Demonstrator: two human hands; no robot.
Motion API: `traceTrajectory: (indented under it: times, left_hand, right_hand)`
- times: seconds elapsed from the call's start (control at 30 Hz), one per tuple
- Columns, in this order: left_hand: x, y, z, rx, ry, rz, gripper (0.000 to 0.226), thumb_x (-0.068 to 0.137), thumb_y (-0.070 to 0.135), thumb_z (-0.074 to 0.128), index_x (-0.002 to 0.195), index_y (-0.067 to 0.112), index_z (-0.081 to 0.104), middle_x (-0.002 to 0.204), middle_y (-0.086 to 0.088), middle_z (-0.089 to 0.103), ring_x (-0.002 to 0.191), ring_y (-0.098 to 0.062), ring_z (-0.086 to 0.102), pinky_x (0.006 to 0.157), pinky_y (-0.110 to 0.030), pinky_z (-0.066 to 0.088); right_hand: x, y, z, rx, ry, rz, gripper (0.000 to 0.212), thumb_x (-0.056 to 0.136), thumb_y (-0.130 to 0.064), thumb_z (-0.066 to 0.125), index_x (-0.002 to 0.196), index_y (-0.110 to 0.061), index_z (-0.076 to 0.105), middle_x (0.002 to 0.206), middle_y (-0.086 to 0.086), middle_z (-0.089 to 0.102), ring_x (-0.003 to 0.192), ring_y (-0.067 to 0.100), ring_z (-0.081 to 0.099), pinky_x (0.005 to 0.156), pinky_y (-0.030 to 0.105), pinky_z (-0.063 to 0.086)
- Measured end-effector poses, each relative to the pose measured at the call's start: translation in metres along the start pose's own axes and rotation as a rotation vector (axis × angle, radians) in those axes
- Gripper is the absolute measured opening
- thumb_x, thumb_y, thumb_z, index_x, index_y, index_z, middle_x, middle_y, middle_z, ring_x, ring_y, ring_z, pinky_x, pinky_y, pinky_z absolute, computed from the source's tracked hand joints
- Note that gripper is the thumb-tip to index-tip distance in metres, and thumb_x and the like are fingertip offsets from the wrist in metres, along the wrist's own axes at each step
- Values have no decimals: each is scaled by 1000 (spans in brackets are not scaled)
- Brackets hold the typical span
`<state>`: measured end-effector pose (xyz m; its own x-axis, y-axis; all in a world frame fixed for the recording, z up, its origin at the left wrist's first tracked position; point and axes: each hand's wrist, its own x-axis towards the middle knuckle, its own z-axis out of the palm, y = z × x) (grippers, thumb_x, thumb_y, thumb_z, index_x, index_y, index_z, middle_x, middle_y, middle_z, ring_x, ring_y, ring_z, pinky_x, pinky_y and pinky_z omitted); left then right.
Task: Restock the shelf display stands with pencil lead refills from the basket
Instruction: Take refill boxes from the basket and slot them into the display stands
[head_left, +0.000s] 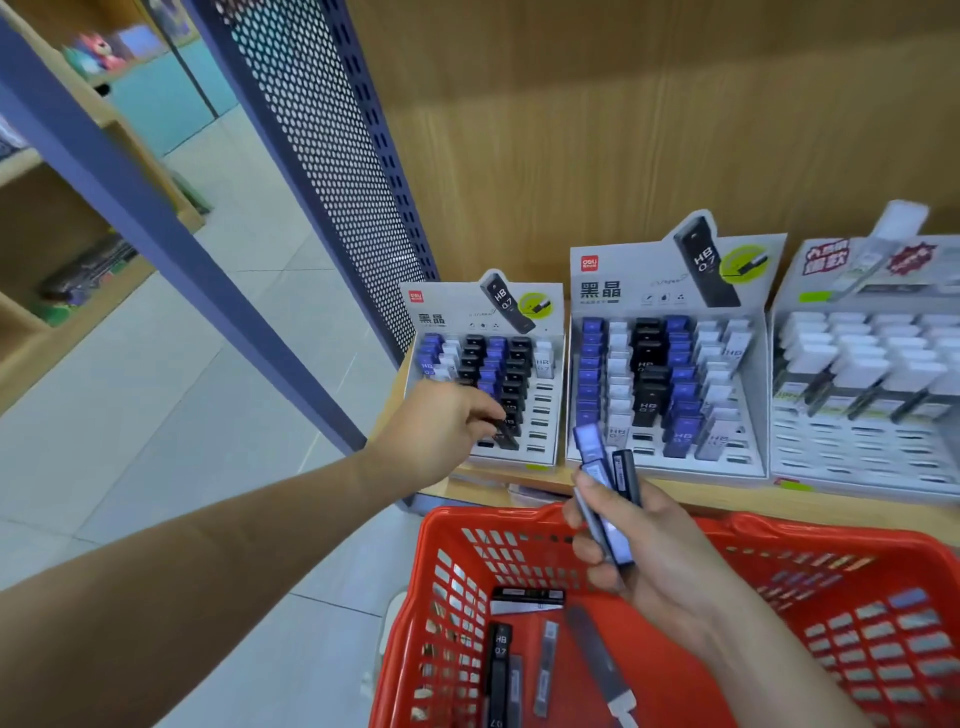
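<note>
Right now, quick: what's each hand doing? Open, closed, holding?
Left hand: pinching a black refill at the small display stand.
Right hand: gripping a bunch of refills above the red basket.

We see bright, even light, soft shadows; the far-right display stand (872, 364) seems motion-blurred, and edges bend.

On the shelf (727, 493) we saw the left stand (452, 312) at the left corner, the middle stand (623, 291) beside it, then the right stand (810, 291). The basket (779, 530) stood before the front edge, with refills (500, 670) inside.
</note>
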<state>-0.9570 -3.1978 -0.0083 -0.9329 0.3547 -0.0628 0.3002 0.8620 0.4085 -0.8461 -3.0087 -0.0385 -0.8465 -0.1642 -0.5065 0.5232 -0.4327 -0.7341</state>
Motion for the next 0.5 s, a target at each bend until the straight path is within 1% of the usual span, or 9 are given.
traceTrajectory:
  times: [0.13, 0.2, 0.23, 0.27, 0.3, 0.4, 0.43, 0.47, 0.5]
  left_hand:
    - [4, 1, 6, 81, -8, 121, 22, 90, 7, 62, 110, 8, 71, 108, -7, 68, 99, -18, 61, 83, -6, 31]
    - [6, 2, 13, 146, -32, 157, 24, 91, 4, 59, 112, 7, 70, 107, -10, 65, 98, -22, 61, 87, -14, 38]
    - [7, 4, 15, 170, -37, 151, 24, 92, 4, 57, 112, 7, 69, 106, -10, 65, 97, -22, 61, 88, -22, 43]
    - [8, 5, 16, 170, -24, 133, 23, 92, 5, 56, 111, 8, 69, 104, -9, 65, 94, -22, 61, 86, -28, 46]
    - [7, 8, 15, 163, -10, 102, 20, 92, 6, 57, 108, 9, 68, 101, -7, 65, 90, -20, 62, 82, -30, 48]
    - [6, 23, 6, 144, 81, 57, 3, 87, 16, 65, 90, 14, 67, 90, 0, 62, 82, -17, 60, 73, -27, 45]
    - [5, 31, 1, 63, 82, 31, 6, 87, 19, 67, 85, 14, 68, 85, 0, 63, 76, -15, 60, 71, -27, 47]
    - [4, 43, -5, -108, 18, -30, 12, 87, 23, 67, 82, 13, 69, 80, -2, 66, 70, -15, 61, 69, -29, 51]
    - [0, 57, -10, -324, -120, -96, 19, 88, 28, 66, 82, 11, 71, 77, -5, 67, 66, -15, 61, 68, -32, 55]
  right_hand:
    - [-3, -2, -1, 0, -12, 21, 36, 87, -45, 60, 94, -9, 57, 72, 9, 56, 49, 15, 42, 38, 22, 28]
    - [-3, -3, 0, 31, -19, 39, 44, 87, -51, 55, 96, -8, 58, 72, 11, 56, 48, 15, 39, 38, 22, 27]
    - [-4, -3, 1, 50, -22, 49, 47, 86, -53, 55, 97, -8, 58, 72, 11, 56, 48, 15, 39, 38, 22, 26]
    - [-5, -3, 2, 62, -27, 56, 48, 86, -53, 54, 98, -7, 58, 71, 11, 56, 47, 16, 38, 38, 22, 25]
    - [-6, -4, 3, 69, -35, 56, 48, 86, -53, 54, 99, -7, 58, 71, 11, 56, 47, 15, 38, 39, 21, 24]
    - [-10, -5, 4, 88, -18, 29, 46, 85, -51, 56, 95, -7, 58, 69, 10, 55, 46, 14, 38, 39, 21, 22]
    - [-10, -6, 4, 100, 0, 15, 45, 85, -51, 56, 93, -7, 58, 69, 9, 55, 45, 14, 38, 39, 21, 21]
    - [-11, -7, 4, 110, 19, 1, 44, 85, -51, 57, 92, -7, 58, 69, 9, 56, 45, 14, 38, 38, 20, 21]
    - [-11, -9, 3, 117, 37, -10, 43, 86, -51, 57, 91, -8, 59, 69, 9, 56, 44, 13, 38, 38, 20, 22]
